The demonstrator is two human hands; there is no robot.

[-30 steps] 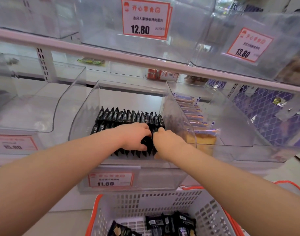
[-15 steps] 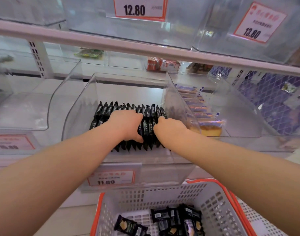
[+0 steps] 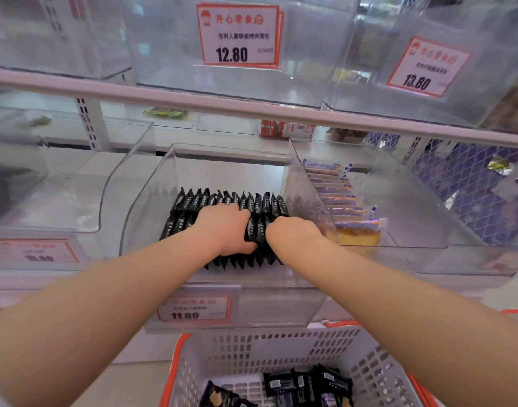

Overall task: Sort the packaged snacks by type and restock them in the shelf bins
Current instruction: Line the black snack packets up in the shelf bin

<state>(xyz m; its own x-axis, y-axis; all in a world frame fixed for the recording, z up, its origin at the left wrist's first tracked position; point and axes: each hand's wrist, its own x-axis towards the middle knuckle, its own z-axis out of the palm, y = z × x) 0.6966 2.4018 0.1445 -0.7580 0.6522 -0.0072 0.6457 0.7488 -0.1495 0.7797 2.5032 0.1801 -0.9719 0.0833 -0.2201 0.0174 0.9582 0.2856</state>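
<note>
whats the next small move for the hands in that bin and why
Probably let go and reach down for more: both the left hand and right hand grip black packs already lined up in the bin, and the basket still holds more.

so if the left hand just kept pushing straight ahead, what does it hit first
Most likely the back row of black snack packs, standing just beyond the left hand. Past them the bin floor looks bare up to the clear bin's back wall, though depth is hard to judge.
</note>
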